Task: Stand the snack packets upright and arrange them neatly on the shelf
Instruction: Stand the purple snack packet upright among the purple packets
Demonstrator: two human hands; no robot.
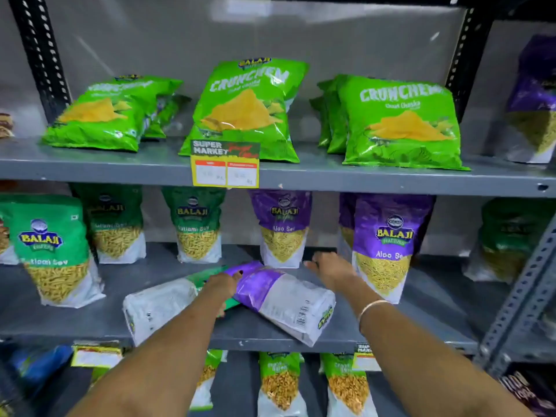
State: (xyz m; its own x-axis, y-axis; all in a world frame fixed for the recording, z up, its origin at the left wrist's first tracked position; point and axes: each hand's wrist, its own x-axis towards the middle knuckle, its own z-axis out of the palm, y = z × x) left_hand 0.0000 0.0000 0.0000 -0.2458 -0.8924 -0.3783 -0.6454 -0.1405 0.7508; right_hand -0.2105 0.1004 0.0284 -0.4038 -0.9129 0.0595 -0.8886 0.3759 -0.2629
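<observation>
Two packets lie flat near the front of the middle shelf (90, 319), while the others on it stand upright. At the far left a green Ratlami Sev packet (54, 251) stands near the edge, with two more green packets (115, 227) (195, 225) standing farther back to its right. Left of centre, a fallen green packet (159, 308) lies back side up, its white base toward the near left and its green top hidden under the left hand (221, 288). That hand lies where the two fallen packets overlap, fingers (237, 273) curled over the top edge of the fallen purple packet (285, 299), gripping it; the thumb side presses on the green one. The purple packet lies across the green one, barcode side up, its base pointing near right. Behind it an upright purple Aloo Sev packet (282, 230) stands at the back. The right hand (329, 267) reaches in just right of the fallen purple packet, fingers spread and loosely bent, palm down, holding nothing; whether it touches the shelf I cannot tell. A bangle (371, 310) circles that wrist. Just right of this hand another purple Aloo Sev packet (388, 248) stands upright near the front. On the shelf above, green Crunchem bags (240, 112) lean back in three groups.
</observation>
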